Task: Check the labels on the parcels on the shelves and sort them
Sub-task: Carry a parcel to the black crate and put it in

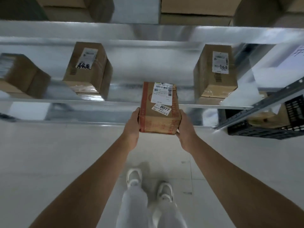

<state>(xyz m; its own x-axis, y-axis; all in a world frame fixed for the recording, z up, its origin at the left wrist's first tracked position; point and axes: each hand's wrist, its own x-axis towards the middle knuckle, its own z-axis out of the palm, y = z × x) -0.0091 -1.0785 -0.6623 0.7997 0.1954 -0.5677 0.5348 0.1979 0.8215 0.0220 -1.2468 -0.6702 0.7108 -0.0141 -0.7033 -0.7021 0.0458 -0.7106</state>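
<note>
1. Bottom of frame: my legs and pale shoes point(149, 186) on the light tiled floor point(49, 162). Both forearms run up toward mid-frame.
2. Centre: left hand point(132, 129) and right hand point(185, 131) clamp a small taped parcel point(158, 119) between them. Each grip grasps a side of the box; I cannot see the fingertips underneath. The parcel is lifted, in front of the shelf edge point(98, 102), touching nothing else.
3. Its top faces me: white shipping label point(162, 93) with barcode, and below it a smaller sticker point(162, 108) reading 8077. Legible enough; finer print is too small to read.
4. Step in hand, as I judge it: label check on this parcel, sorting not yet done.
5. Beyond, on the shelf: labelled box left of centre point(87, 69), another right of centre point(215, 71), well apart, with open shelf between them. A blurred box at far left point(21, 76).
6. Right edge: dark crate point(263, 129) low down, contents unclear.
7. Top of frame: more cartons point(195, 12) on the higher level.
8. Next move calls for matching the number to a slot, then setting the parcel down level, label outward, without knocking neighbours.
</note>
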